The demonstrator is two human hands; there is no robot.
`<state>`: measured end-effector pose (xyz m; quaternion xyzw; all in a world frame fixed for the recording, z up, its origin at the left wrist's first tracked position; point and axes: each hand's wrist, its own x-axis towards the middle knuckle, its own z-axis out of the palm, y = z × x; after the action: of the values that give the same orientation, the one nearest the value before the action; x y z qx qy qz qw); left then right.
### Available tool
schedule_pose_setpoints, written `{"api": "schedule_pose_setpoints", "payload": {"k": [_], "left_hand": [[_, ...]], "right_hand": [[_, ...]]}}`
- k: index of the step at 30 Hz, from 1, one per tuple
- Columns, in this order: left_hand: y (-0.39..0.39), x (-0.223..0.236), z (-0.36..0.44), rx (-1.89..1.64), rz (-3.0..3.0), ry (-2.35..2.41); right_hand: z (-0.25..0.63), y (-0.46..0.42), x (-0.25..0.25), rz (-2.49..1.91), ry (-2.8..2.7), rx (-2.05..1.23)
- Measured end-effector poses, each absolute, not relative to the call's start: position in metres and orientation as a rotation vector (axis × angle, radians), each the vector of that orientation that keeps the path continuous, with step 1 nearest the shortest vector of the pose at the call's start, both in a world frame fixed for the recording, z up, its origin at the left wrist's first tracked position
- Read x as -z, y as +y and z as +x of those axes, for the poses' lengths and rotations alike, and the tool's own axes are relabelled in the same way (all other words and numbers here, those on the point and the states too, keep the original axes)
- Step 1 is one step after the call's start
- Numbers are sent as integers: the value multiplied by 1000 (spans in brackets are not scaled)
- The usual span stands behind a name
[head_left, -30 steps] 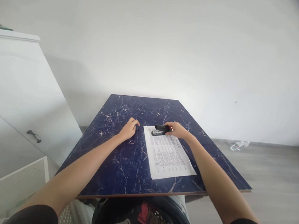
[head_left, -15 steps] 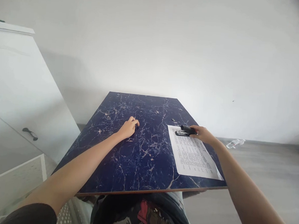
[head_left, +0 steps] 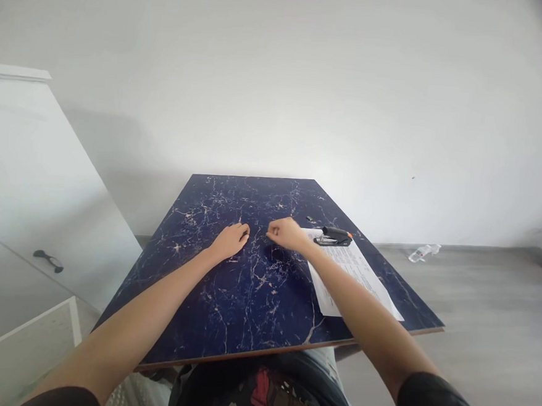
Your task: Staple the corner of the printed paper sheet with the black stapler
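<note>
My left hand (head_left: 232,240) rests on the blue marbled table (head_left: 245,300) left of its middle, its bent fingers slightly apart and no object visible in them. Facing it across a small gap, my right hand (head_left: 287,233) hovers just over the table with fingers curled in loosely; nothing shows in it. Behind my right wrist, a black stapler (head_left: 334,237) with an orange end lies on the top part of a printed sheet of paper (head_left: 363,274). My right forearm passes over the sheet and hides part of it.
A small dark object (head_left: 310,219) lies beyond the paper's top edge. To the left stands a white cabinet (head_left: 32,168) with a dark handle. A white wall (head_left: 271,73) rises behind the table. Crumpled clear plastic (head_left: 424,253) is on the floor at right.
My right hand has let go of the stapler and moved left, toward my left hand. The stapler stays on the paper. My left hand has barely moved.
</note>
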<state>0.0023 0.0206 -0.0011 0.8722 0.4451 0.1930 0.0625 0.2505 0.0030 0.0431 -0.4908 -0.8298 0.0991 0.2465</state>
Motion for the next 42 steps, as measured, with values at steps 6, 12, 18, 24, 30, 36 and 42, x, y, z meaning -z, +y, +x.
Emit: {"api": "schedule_pose_setpoints", "payload": {"k": [6, 12, 18, 24, 30, 36, 42], "left_hand": [[21, 1, 3, -599, 2678, 1334], [19, -1, 1, -618, 2653, 1288], [17, -3, 1, -611, 2647, 1290], [17, -2, 1, -631, 2643, 1277], [19, -1, 0, -631, 2647, 1265], [20, 1, 0, -630, 2660, 1260], [21, 2, 0, -625, 2662, 1257]], "right_hand": [[191, 13, -3, -1320, -2319, -133], [208, 4, 6, -1072, -2382, -230], [212, 4, 5, -1042, -2338, -371], [212, 6, 10, -1042, -2344, -338], [212, 7, 11, -1038, -2351, -317], [213, 7, 8, -1045, -2355, -328], [214, -1, -4, -1058, -2430, -281]]}}
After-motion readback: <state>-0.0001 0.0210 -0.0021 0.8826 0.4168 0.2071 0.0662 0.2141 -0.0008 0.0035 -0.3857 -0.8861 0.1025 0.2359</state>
